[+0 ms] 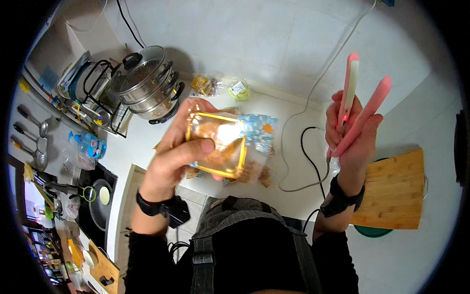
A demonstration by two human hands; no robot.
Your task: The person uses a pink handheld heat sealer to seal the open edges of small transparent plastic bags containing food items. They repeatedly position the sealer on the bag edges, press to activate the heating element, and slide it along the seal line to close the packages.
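Note:
My left hand (172,158) grips a clear plastic packet (224,161) in front of me, with my thumb across its face. Inside the packet a gold-rimmed tray holds brownish food, partly lost in glare. Blue and white print with an orange spot covers the packet's right end. On the right, my right hand (354,136) holds a small pink corded flat iron (371,110) by its lower part. Its two arms are spread apart, a pale plate shows on one, and a red light glows near the hinge. More brown packaging (266,178) lies on the counter, partly hidden behind the held packet.
Along the white counter (293,147) runs a grey power cord (282,161) beside a black cable (312,158). Wrapped items (203,85) and a green bag (239,90) sit at the wall. Left are a steel steamer (147,81), dish rack and frying pan (99,205); right, a wooden board (393,191).

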